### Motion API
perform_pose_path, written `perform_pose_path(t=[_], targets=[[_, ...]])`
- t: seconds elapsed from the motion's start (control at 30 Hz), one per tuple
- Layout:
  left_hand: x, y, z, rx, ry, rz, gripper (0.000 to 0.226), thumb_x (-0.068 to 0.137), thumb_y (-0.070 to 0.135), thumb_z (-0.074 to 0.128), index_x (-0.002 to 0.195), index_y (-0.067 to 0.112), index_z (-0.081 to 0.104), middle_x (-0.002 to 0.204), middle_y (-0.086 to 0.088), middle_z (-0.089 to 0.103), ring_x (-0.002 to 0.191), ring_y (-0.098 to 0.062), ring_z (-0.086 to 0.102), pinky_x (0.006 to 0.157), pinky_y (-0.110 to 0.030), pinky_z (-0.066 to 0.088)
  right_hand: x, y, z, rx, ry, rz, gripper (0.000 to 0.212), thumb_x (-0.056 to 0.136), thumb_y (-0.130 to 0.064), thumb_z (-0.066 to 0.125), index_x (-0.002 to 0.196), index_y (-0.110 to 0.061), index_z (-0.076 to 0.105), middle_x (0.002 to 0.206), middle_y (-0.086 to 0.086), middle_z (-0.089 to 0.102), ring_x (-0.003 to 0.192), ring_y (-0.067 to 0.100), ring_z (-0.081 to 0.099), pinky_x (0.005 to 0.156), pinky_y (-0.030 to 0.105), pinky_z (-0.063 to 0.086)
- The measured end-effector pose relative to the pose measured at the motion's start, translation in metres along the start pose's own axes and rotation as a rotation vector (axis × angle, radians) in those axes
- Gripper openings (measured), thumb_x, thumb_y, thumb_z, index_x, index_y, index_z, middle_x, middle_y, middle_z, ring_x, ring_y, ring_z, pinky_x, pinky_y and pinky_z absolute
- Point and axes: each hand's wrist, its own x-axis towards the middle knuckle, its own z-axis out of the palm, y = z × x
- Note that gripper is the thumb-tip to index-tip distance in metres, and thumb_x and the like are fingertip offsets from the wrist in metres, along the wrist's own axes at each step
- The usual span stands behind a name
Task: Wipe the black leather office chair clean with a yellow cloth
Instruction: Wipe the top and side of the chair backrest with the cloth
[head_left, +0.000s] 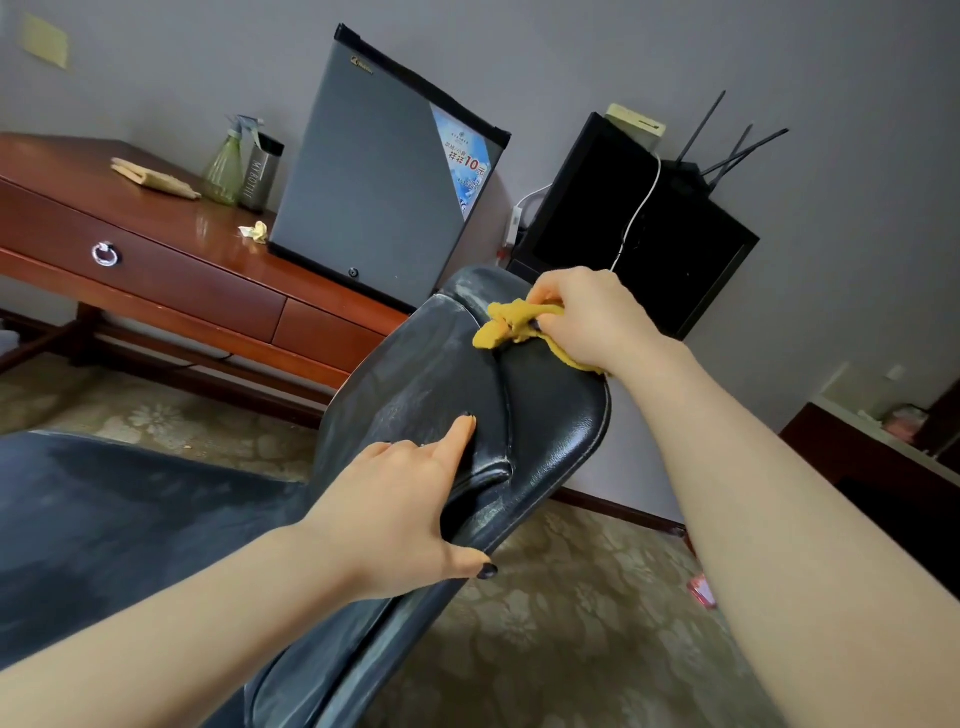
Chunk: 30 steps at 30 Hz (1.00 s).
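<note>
The black leather office chair (550, 410) fills the middle of the view, its backrest tilted towards me with dusty grey smears on the leather. My left hand (400, 509) grips the backrest's side edge, thumb under the rim and forefinger stretched along the leather. My right hand (587, 317) holds a bunched yellow cloth (511, 325) and presses it on the top of the backrest. The chair's seat (104, 525) shows at the lower left.
A reddish wooden desk (208, 280) stands at the left, bearing a grey mini fridge (379, 176), a green spray bottle (226, 166), a steel bottle (260, 174) and a folded cloth (150, 176). A black cabinet (634, 234) with a router (691, 171) stands behind the chair. Patterned carpet (571, 623) lies below.
</note>
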Motion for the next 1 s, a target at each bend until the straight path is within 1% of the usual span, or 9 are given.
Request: perform_pose_path(t=[0.1,0.2,0.3,0.47,0.57,0.7,0.77,0.83,1.0], targets=[[-0.001,-0.001,-0.002,-0.021,-0.013,-0.019,0.115,0.072,0.068,0.062,0.150,0.025,-0.010,0.104,0.005,0.049,0.111,-0.016,0.046,0.083,-0.022,0.029,0.004,-0.002,0.001,-0.087,-0.182,-0.064,0.041,0.093,-0.009,0.042,0.127,-0.028,0.053,0.124,0.011,0.056,0.109,0.031,0.053,0.091,0.041,0.047],[-0.001,-0.001,-0.003,-0.009,-0.025,-0.029,0.116,0.070,0.070,0.062,0.150,0.026,-0.009,0.089,0.008,0.035,0.107,-0.015,0.045,0.078,-0.021,0.025,-0.005,-0.009,-0.003,-0.211,-0.276,-0.121,0.040,0.090,-0.013,0.041,0.122,-0.027,0.060,0.127,0.009,0.057,0.118,0.030,0.050,0.098,0.042,0.043],[0.000,-0.002,0.000,0.002,-0.016,-0.026,0.116,0.070,0.071,0.061,0.151,0.026,-0.009,0.091,0.008,0.038,0.104,-0.015,0.044,0.080,-0.022,0.027,-0.027,-0.019,-0.004,-0.367,-0.268,-0.228,0.040,0.087,-0.018,0.041,0.117,-0.030,0.064,0.119,0.004,0.060,0.118,0.030,0.050,0.096,0.041,0.044],[-0.001,-0.002,0.001,0.025,0.006,-0.023,0.116,0.070,0.072,0.060,0.150,0.026,-0.010,0.119,0.005,0.053,0.111,-0.016,0.046,0.088,-0.025,0.032,-0.072,-0.029,-0.017,-0.281,-0.257,-0.320,0.039,0.086,-0.015,0.043,0.108,-0.038,0.065,0.109,-0.009,0.062,0.105,0.020,0.055,0.086,0.030,0.044],[-0.001,0.000,0.001,0.034,0.022,-0.011,0.116,0.070,0.071,0.061,0.150,0.028,-0.010,0.104,0.005,0.054,0.097,-0.016,0.045,0.079,-0.024,0.030,-0.103,-0.037,-0.020,-0.317,-0.174,-0.446,0.021,0.083,-0.014,0.046,0.084,-0.029,0.061,0.084,-0.010,0.055,0.091,0.019,0.054,0.087,0.037,0.044],[-0.002,-0.001,0.002,0.021,0.049,0.009,0.114,0.069,0.071,0.062,0.148,0.032,-0.012,0.100,0.007,0.054,0.099,-0.016,0.049,0.076,-0.024,0.028,-0.123,-0.038,-0.018,-0.368,-0.132,-0.533,0.027,0.086,-0.015,0.048,0.101,-0.032,0.064,0.099,-0.014,0.060,0.104,0.012,0.051,0.101,0.037,0.034],[-0.002,-0.002,0.002,0.008,0.058,0.014,0.111,0.070,0.071,0.062,0.147,0.033,-0.008,0.105,0.007,0.056,0.101,-0.016,0.050,0.077,-0.023,0.028,-0.128,-0.037,-0.017,-0.360,-0.075,-0.591,0.021,0.074,-0.013,0.066,0.088,-0.029,0.070,0.084,-0.011,0.064,0.088,0.017,0.058,0.090,0.042,0.047],[-0.003,-0.002,0.002,-0.004,0.058,0.012,0.105,0.070,0.070,0.062,0.146,0.033,0.000,0.099,0.009,0.053,0.099,-0.016,0.050,0.078,-0.024,0.030,-0.133,-0.033,-0.016,-0.364,-0.057,-0.624,0.022,0.061,-0.014,0.078,0.077,-0.027,0.071,0.072,-0.010,0.064,0.074,0.017,0.060,0.079,0.039,0.053],[-0.001,-0.004,0.004,-0.042,0.054,0.009,0.098,0.069,0.069,0.063,0.143,0.031,0.011,0.109,0.009,0.056,0.103,-0.016,0.050,0.086,-0.027,0.037,-0.136,-0.023,-0.018,-0.401,-0.075,-0.694,0.023,0.068,-0.016,0.077,0.084,-0.030,0.069,0.078,-0.012,0.066,0.077,0.016,0.061,0.079,0.034,0.052]])
